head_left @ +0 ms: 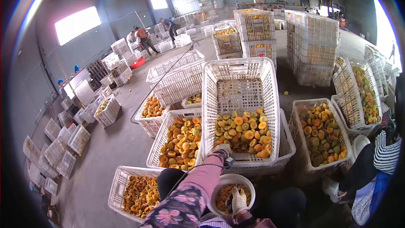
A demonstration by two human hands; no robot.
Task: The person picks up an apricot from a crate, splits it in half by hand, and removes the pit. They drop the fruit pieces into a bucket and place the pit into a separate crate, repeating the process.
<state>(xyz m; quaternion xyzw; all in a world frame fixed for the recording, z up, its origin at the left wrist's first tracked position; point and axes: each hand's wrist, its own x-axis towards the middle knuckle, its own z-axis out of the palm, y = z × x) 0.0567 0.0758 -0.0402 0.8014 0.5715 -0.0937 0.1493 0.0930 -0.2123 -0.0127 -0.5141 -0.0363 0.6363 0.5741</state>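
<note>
My left hand, in a pale glove with a dark device at the wrist, reaches to the near left corner of a white plastic crate. Its fingers lie beside halved yellow-orange fruit heaped in the crate's near half; their grip is hidden. Low in front of me, my right hand, in a white knit glove, is curled above a white bucket. A dark object, which I cannot make out, shows at its fingers. Brown-orange pieces lie inside the bucket.
Crates of fruit stand left and right of mine. A crate of brown-orange scraps sits lower left. Tall crate stacks rise ahead. A person in a striped sleeve sits at the right; others work farther back.
</note>
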